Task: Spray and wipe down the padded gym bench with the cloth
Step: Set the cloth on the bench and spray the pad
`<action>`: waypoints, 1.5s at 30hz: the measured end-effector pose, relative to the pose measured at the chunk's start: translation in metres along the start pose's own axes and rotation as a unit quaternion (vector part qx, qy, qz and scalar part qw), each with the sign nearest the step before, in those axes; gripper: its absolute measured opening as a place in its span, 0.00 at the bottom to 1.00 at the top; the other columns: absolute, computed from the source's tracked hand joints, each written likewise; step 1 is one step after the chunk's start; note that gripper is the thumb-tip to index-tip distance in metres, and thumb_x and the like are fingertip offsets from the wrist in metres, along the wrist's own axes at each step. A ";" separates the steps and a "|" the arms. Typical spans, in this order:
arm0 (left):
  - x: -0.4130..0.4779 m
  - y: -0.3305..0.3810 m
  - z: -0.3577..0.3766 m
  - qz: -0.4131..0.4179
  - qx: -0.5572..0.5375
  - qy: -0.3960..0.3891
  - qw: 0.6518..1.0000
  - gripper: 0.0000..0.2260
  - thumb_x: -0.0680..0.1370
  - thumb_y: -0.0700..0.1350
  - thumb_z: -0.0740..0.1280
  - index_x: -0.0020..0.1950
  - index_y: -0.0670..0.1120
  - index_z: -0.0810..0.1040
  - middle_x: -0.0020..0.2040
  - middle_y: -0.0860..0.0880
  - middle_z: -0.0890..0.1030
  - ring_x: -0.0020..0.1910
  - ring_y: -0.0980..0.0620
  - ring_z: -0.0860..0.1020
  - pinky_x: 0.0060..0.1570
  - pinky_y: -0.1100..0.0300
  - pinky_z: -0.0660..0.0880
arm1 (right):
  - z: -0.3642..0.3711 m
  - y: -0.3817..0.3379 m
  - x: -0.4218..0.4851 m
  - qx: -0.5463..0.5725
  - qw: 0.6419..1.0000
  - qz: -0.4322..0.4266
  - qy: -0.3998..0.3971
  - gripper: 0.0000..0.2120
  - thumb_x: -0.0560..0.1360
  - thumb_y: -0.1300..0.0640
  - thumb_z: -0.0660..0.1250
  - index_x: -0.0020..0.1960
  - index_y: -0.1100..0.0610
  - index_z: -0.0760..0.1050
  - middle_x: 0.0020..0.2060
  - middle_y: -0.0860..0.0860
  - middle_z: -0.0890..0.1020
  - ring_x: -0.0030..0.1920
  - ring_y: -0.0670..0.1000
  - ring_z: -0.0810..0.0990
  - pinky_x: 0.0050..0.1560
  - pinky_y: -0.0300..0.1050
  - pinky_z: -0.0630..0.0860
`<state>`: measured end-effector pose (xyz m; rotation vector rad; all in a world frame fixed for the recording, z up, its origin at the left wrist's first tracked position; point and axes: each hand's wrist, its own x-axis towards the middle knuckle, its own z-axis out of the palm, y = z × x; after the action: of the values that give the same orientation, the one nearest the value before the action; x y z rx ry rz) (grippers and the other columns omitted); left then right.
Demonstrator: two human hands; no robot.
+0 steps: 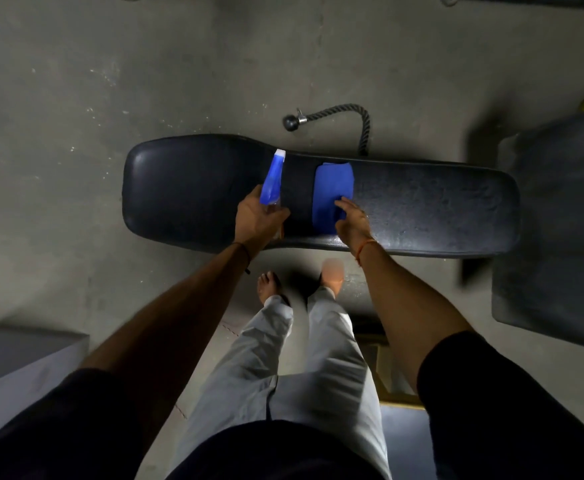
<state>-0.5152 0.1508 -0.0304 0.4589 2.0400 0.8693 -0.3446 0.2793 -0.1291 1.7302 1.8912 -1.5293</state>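
Gym bench (422, 202) — 1, black, padded, glossy, wider at its left end — lies across a concrete floor (76, 133). 1 blue cloth (332, 188) lies flat mid-pad. 2 hands: left hand (259, 218) grips 1 blue spray bottle (272, 178); right hand (351, 221) rests extended fingers on the cloth. 1 tricep rope (346, 110) lies behind.

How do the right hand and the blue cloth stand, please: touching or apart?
Touching. The head view shows the fingers of the right hand resting on the near end of the blue cloth.
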 end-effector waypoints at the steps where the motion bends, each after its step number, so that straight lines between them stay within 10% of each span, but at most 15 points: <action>1: 0.000 0.000 -0.001 0.005 0.004 -0.005 1.000 0.16 0.77 0.41 0.72 0.63 0.42 0.75 0.57 0.43 0.81 0.56 0.45 0.81 0.62 0.47 0.79 | -0.001 -0.003 -0.007 0.001 1.000 -0.011 0.023 0.29 0.76 0.76 0.59 0.73 0.59 0.75 0.78 0.55 0.69 0.80 0.57 0.66 0.81 0.49 0.63; 6: 0.003 0.001 -0.001 0.040 0.092 -0.026 0.995 0.19 0.73 0.46 0.77 0.59 0.41 0.77 0.53 0.42 0.82 0.53 0.41 0.82 0.57 0.46 0.80 | 0.003 -0.039 -0.057 0.170 0.977 -0.110 0.069 0.25 0.76 0.75 0.59 0.63 0.54 0.82 0.64 0.53 0.82 0.57 0.50 0.82 0.63 0.50 0.81; 19: 0.021 -0.028 0.000 0.087 0.172 -0.113 0.975 0.41 0.64 0.51 0.84 0.74 0.46 0.72 0.71 0.45 0.74 0.71 0.47 0.73 0.65 0.65 0.64 | 0.009 -0.088 -0.101 0.250 0.951 -0.181 -0.001 0.33 0.75 0.62 0.77 0.77 0.57 0.69 0.70 0.52 0.79 0.71 0.51 0.77 0.72 0.47 0.76; 24: 0.018 -0.047 -0.005 0.103 0.161 -0.116 0.975 0.40 0.71 0.46 0.80 0.79 0.42 0.65 0.75 0.41 0.70 0.75 0.43 0.69 0.75 0.49 0.66 | 0.016 -0.101 -0.088 0.211 0.954 -0.212 0.033 0.25 0.76 0.54 0.77 0.69 0.58 0.71 0.64 0.55 0.79 0.58 0.44 0.81 0.60 0.35 0.77; 31: 0.046 -0.093 -0.039 0.059 0.308 -0.097 0.945 0.39 0.74 0.50 0.77 0.80 0.45 0.63 0.80 0.41 0.63 0.79 0.36 0.60 0.75 0.38 0.65 | 0.032 -0.082 -0.089 0.335 0.932 -0.126 0.059 0.06 0.80 0.54 0.67 0.55 0.55 0.78 0.44 0.50 0.83 0.47 0.55 0.85 0.52 0.49 0.82; 37: 0.071 -0.116 -0.066 -0.043 0.409 -0.089 0.907 0.48 0.73 0.53 0.78 0.84 0.52 0.50 0.84 0.43 0.43 0.81 0.30 0.43 0.73 0.28 0.60 | 0.072 -0.034 -0.095 0.334 0.941 -0.048 0.022 0.08 0.81 0.62 0.70 0.59 0.63 0.80 0.49 0.57 0.83 0.49 0.53 0.82 0.53 0.46 0.81; 45: 0.079 -0.141 -0.057 -0.054 0.425 -0.048 0.902 0.55 0.71 0.53 0.80 0.84 0.53 0.43 0.83 0.40 0.37 0.80 0.26 0.42 0.71 0.25 0.62 | 0.098 0.003 -0.101 0.135 0.988 0.043 0.056 0.16 0.73 0.34 0.71 0.47 0.45 0.81 0.40 0.53 0.85 0.46 0.60 0.84 0.55 0.62 0.84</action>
<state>-0.6082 0.0768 -0.1548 0.8202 2.2483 -0.1676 -0.3583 0.1410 -0.1068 2.0203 1.6959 -1.7565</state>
